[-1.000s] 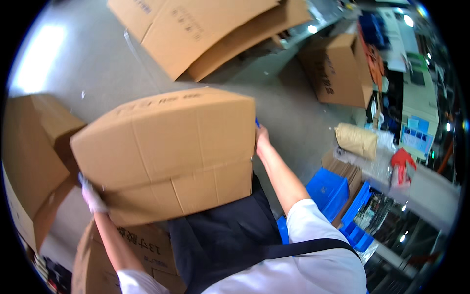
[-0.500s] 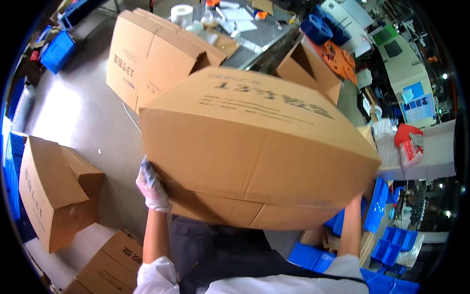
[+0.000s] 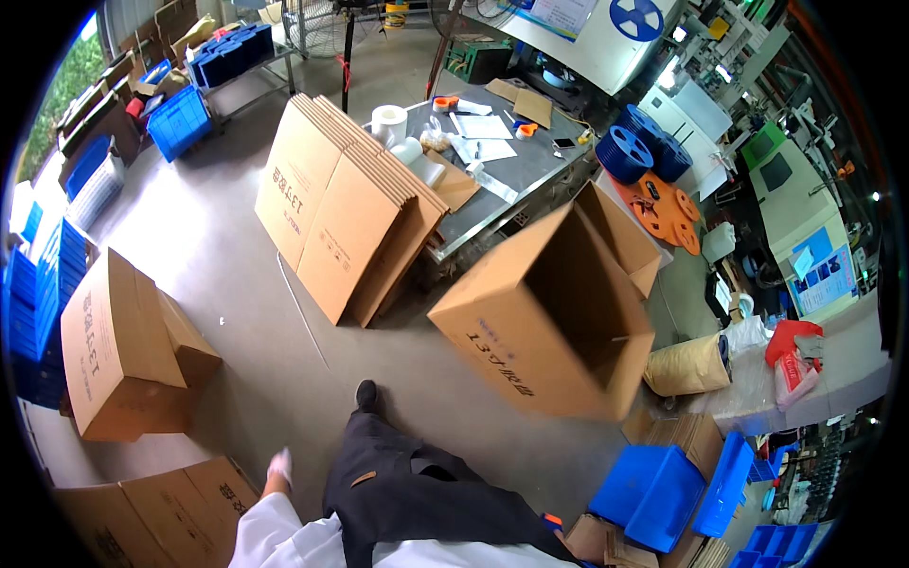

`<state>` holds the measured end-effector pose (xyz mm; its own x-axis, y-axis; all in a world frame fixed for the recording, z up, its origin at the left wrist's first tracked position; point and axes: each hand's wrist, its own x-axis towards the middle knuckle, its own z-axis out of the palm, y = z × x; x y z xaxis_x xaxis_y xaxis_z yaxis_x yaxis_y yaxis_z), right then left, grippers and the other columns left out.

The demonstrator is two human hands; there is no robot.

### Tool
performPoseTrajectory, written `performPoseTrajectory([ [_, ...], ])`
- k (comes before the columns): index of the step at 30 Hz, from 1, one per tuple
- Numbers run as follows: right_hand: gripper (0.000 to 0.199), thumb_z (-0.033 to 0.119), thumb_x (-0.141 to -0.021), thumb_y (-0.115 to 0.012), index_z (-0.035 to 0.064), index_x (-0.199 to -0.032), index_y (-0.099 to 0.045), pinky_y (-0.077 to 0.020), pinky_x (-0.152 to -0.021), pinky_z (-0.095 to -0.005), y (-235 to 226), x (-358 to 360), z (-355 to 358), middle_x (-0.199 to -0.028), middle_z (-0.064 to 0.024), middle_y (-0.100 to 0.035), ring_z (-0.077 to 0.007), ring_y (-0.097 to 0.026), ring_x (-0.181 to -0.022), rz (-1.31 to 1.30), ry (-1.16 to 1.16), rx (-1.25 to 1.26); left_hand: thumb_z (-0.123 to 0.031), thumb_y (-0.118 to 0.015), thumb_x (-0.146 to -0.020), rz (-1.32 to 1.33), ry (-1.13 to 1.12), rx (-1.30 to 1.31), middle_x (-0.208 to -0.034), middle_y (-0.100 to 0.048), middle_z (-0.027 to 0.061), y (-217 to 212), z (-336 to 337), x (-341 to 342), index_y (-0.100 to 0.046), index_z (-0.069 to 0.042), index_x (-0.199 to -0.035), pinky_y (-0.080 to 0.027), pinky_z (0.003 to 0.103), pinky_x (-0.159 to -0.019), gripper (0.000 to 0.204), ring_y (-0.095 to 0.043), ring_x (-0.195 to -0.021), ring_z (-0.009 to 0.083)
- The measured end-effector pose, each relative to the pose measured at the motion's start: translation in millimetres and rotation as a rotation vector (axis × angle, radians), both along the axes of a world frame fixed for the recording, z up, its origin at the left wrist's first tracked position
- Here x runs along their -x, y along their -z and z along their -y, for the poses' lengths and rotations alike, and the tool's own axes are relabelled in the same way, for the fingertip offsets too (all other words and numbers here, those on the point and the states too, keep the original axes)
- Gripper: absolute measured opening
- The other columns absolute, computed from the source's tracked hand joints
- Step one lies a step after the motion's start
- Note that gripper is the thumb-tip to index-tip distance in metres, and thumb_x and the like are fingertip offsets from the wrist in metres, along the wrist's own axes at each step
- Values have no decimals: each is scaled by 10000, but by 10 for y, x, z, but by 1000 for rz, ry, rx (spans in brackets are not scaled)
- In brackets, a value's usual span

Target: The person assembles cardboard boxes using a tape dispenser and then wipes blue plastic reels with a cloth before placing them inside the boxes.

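An open cardboard carton (image 3: 492, 312) with dark print is tilted on its side in front of the table, its open mouth facing right. Its lower right edge is smeared, and no hand touches it. My left hand (image 3: 280, 466), in a pale glove, hangs by my left side above the floor, apart from any carton; motion blur hides its fingers. The nearest thing to it is a printed carton (image 3: 180, 502) at the lower left. My right hand is out of sight. By my right hip shows a small orange and blue object (image 3: 552, 523), too small to name.
Flattened cartons (image 3: 322, 204) lean against a metal table (image 3: 530, 170) bearing a white roll (image 3: 389, 123) and papers. Another carton (image 3: 123, 350) stands left. Behind the tilted carton is a second open one (image 3: 630, 237). Blue bins (image 3: 653, 492) lie lower right; orange discs (image 3: 663, 213) sit farther back.
The large carton has left my hands and turned, now lying farther forward and right with its open mouth showing. My left hand has dropped down to my side; my right arm has gone from view.
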<state>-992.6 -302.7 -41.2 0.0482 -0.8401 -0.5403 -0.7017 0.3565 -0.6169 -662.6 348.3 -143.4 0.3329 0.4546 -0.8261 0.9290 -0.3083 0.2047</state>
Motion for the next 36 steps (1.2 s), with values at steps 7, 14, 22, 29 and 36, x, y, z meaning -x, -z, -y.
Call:
performPoseTrajectory([
  [7, 398, 328, -765, -689, 5, -972, -580, -474, -742, -355, -752, -3603, -409, -886, -119, -632, -213, -602, -814, 91, -810, -77, -408, -315, -938, -220, 665, 129, -1271, -504, 194, -162, 693, 257, -542, -7, -1189, -373, 394, -978, 524, -460, -1207, 316],
  [14, 601, 318, -771, -639, -7, -1229, -425, -409, -878, -473, -440, -7133, -877, -1095, -233, -573, -374, -543, -1022, 112, -1415, 559, -248, -466, -945, 542, 6, 362, -989, -636, 97, -505, 1631, -2027, -513, -50, -1239, -469, 297, -786, 357, -604, -885, 196],
  [22, 741, 342, -772, -676, 78, -1372, -331, -289, -1023, -512, -143, -9739, -1542, -1307, -144, -472, -318, -404, -1243, 7, -1538, 846, -258, -493, -941, 246, -332, 544, -811, -566, 10, -569, 1506, -2188, -525, -62, -1208, -417, 234, -592, 332, -488, -652, 87],
  [29, 674, 257, -759, -669, 76, -1341, -381, -281, -1048, -510, 28, -8538, -1304, -1441, -155, -284, -347, -250, -1341, 211, -1638, 749, -279, -465, -942, -93, -134, 406, -777, -586, 10, -446, 1264, -2513, -541, -106, -1125, -396, 265, -476, 263, -490, -587, 94],
  [36, 563, 336, -771, -653, 32, -1227, -525, -410, -954, -375, -224, -4931, 147, -1224, -200, -537, -339, -505, -1145, -321, -804, 79, -294, -474, -926, 139, -31, 553, -657, -509, -37, 166, 1878, -3905, -542, -169, -914, -326, 245, -414, 143, -425, -503, 77],
])
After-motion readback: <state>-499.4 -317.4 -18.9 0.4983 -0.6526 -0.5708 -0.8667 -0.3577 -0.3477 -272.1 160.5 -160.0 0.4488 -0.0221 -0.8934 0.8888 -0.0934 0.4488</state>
